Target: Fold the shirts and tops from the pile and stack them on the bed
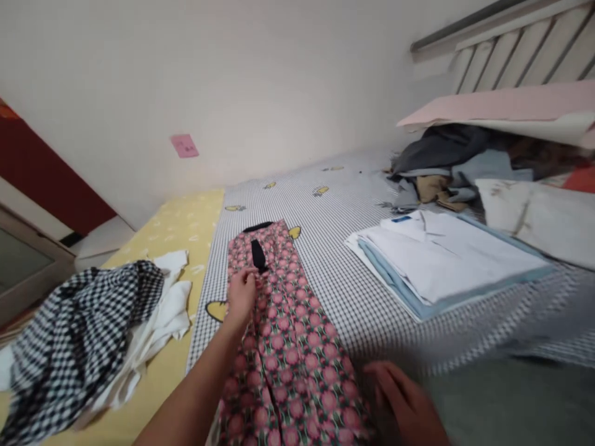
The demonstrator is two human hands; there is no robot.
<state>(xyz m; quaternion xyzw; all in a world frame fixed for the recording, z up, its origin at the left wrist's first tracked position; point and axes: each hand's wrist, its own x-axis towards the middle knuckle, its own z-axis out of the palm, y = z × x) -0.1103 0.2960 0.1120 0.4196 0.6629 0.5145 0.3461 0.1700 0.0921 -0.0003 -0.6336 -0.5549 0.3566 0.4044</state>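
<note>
A long pink floral dress [283,316] with black trim at its neck lies lengthwise on the bed, folded narrow. A black fabric strip [258,253] rests on its upper part. My left hand [242,291] is on the dress just below that strip, its fingers curled and pinching at the cloth; what lies under the fingertips is partly hidden. By the lower right edge of the dress is my right hand [402,399], slightly blurred, with fingers stretched toward the cloth and apart. I see nothing held in it.
Folded white and light blue shirts [446,254] lie stacked at right. Behind them is a heap of dark and grey clothes [441,161] under a pink board [506,102]. A black-and-white checked garment [88,334] lies crumpled at left on the yellow bedding [179,217]. A wall [279,80] borders the bed.
</note>
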